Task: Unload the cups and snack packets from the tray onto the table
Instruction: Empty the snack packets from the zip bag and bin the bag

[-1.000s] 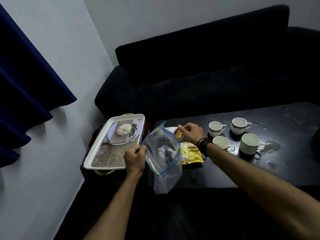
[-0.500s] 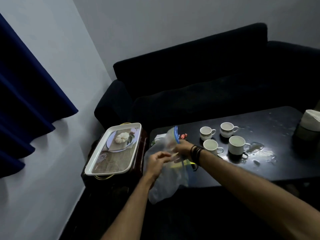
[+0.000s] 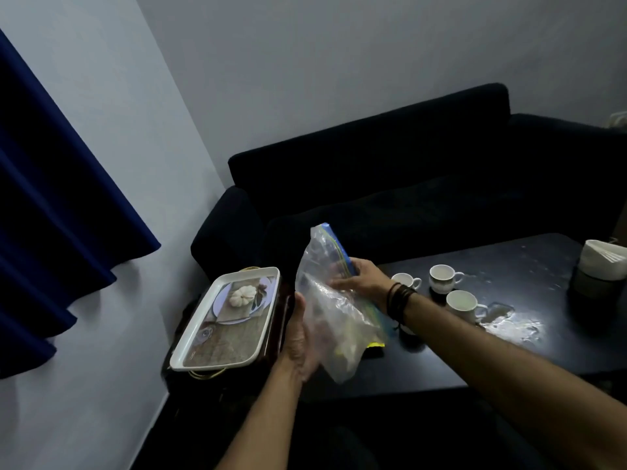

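Note:
I hold a clear zip bag [image 3: 325, 300] with a blue and yellow seal above the left end of the dark table [image 3: 441, 361]. My right hand [image 3: 359, 279] grips its upper edge near the seal. My left hand [image 3: 300, 340] supports the bag's lower left side. A yellow snack packet [image 3: 375, 344] lies on the table, mostly hidden behind the bag. Three white cups show on the table: one [image 3: 405, 281] by my right wrist, one [image 3: 442, 278] further back, one [image 3: 463, 305] nearer. The white tray [image 3: 200, 337] with a printed picture sits to the left on a dark stand, with nothing on it.
A black sofa [image 3: 407, 184] runs behind the table. Spilled liquid [image 3: 509, 320] shines on the table right of the cups. A napkin holder [image 3: 600, 269] stands at the table's far right. A blue curtain [image 3: 51, 198] hangs at the left wall.
The bag has been lifted higher and turned upright; my right hand shifted to its top edge and my left hand to its lower side. The view has tilted upward.

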Demonstrator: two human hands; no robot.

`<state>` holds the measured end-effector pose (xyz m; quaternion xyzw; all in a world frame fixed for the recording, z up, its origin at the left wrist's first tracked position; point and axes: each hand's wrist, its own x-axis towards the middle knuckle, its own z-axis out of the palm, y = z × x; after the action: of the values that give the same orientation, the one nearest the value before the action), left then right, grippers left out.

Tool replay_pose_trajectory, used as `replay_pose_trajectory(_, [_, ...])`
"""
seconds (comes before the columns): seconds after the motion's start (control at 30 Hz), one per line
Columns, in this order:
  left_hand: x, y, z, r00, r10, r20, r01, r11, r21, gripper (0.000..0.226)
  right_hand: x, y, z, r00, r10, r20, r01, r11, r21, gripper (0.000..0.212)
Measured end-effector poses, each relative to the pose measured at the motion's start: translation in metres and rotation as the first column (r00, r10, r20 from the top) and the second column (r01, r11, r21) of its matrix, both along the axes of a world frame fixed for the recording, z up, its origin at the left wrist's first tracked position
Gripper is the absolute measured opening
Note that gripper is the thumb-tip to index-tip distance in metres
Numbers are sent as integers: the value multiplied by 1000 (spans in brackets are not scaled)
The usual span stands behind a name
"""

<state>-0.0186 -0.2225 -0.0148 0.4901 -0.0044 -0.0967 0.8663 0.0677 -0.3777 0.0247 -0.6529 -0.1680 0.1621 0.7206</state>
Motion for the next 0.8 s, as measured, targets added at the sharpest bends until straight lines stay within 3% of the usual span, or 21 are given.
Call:
replay_pose_trajectory(0.07, [6, -13, 13, 998, -7, 55, 6, 1000, 25, 84, -2, 2, -11, 977, -189, 103, 202, 970, -135, 27])
replay_pose_trajectory(0.13, [8, -21, 26, 997, 68, -33, -64, 991, 114, 72, -5, 1, -18, 939, -270, 214, 321, 911, -259, 37])
replay_pose_trajectory(0.23, [17, -23, 29, 947, 273, -171, -239, 951, 194, 55, -3, -7, -20, 882, -360, 304, 459, 800, -386, 67])
replay_pose_trajectory(0.27, [20, -24, 31, 935, 311, -169, -277, 940, 198, 51, -2, -13, -20, 889, -385, 247, 455, 796, -400, 80])
replay_pose_trajectory(0.33, [27, -27, 37, 936, 334, -111, -314, 935, 162, 51, -1, -30, -15, 950, -313, -23, 293, 912, -288, 101])
replay_pose_trajectory(0.4, [32, -34, 47, 957, 288, -37, -283, 953, 107, 53, -3, -49, -12, 983, -124, -138, 110, 988, -105, 95])
replay_pose_trajectory(0.47, [36, -51, 52, 980, 196, 18, -197, 978, 74, 55, -4, -67, -13, 999, -43, 14, 43, 999, -2, 75])
replay_pose_trajectory(0.57, [42, -88, 55, 987, 159, -16, -159, 987, -11, 44, -2, -91, -5, 982, -166, 91, 155, 980, 122, 52])
replay_pose_trajectory(0.67, [47, -116, 52, 989, 85, -122, -102, 985, -140, 27, 2, -124, 4, 942, -314, 118, 292, 940, 175, 46])
replay_pose_trajectory(0.73, [49, -128, 46, 967, 15, -253, -63, 981, -185, 45, 3, -152, 5, 920, -342, 191, 323, 938, 122, 43])
replay_pose_trajectory(0.8, [50, -145, 44, 941, -183, -285, 154, 981, -120, 76, 1, -178, 2, 909, -336, 246, 337, 941, 38, 35])
